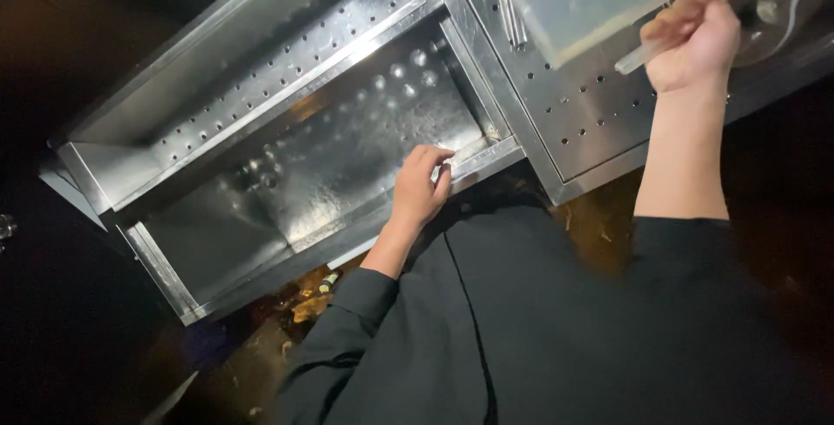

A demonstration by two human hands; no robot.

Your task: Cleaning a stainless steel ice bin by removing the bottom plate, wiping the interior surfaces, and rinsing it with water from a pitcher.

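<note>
1. Hands: two. The left hand (420, 189) sits on the front rim of the sink, and the right hand (692, 41) is up on the drainboard with a tub.
2. Sinks: one steel sink (261, 243), just a single deep basin.
3. Perforated steel panels: two, a strip (278, 73) behind the basin and a drainboard (591, 117) to the right.
4. Clear plastic tubs: one tub (591, 0), boxy and see-through.
5. Metal utensils: looks like a couple of thin ones (514, 13) lying by the tub, but I can't count them properly.
6. Bottles: one small bottle (327, 283) down on the floor under the sink.
</note>
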